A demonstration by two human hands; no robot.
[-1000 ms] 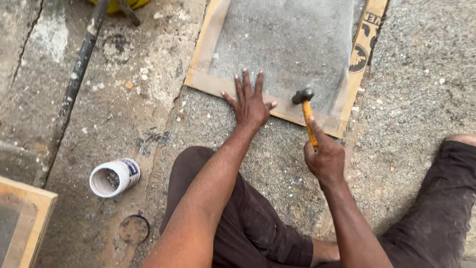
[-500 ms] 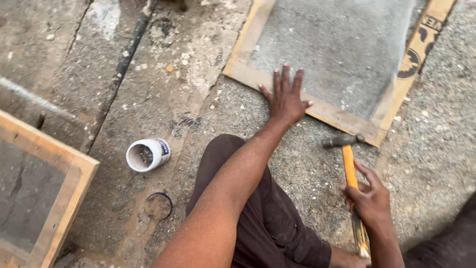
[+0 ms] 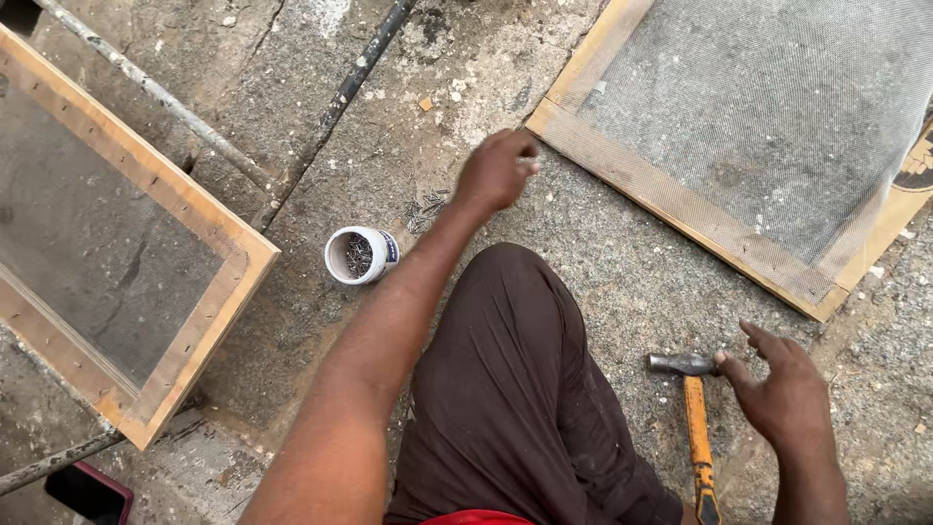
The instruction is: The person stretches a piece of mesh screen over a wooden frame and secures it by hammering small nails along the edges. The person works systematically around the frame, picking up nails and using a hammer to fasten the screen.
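The mesh-covered wooden frame [image 3: 768,136] at upper right runs off the top and right edges. The second wooden frame with dark mesh [image 3: 126,243] is cut by the left edge. The yellow-handled hammer [image 3: 696,428] loses its handle end at the bottom edge. The left hand [image 3: 498,170] is motion-blurred, so whatever its fingertips pinch cannot be told. A dark, red-edged flat object [image 3: 87,491] is cut off at the bottom.

The left hand [image 3: 496,170] hovers, fingers curled, near loose nails [image 3: 424,209] (beside a white cup [image 3: 361,255]), while the open right hand [image 3: 782,394] touches the hammer [image 3: 692,418].
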